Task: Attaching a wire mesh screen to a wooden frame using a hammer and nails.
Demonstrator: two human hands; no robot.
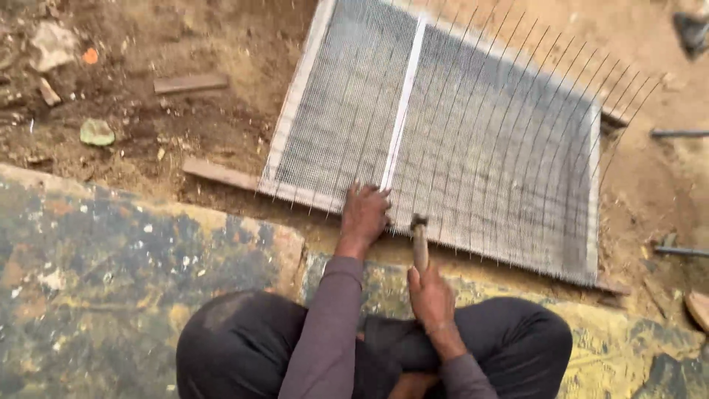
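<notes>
A wooden-framed wire mesh screen (458, 140) lies flat on the sandy ground in front of me, with a pale wooden bar (402, 111) down its middle. My left hand (363, 216) presses flat on the near edge of the frame where the middle bar meets it. A hammer (419, 240) with a wooden handle is gripped in my right hand (430, 295), its head resting just right of the left hand at the frame's edge. My knees in dark trousers fill the bottom of the view.
I sit on a paint-stained slab (111, 273). Loose wooden strips (190, 83), stones (52, 44) and a green scrap (97, 132) lie on the dirt at the left. Metal rods (679, 134) lie on the right.
</notes>
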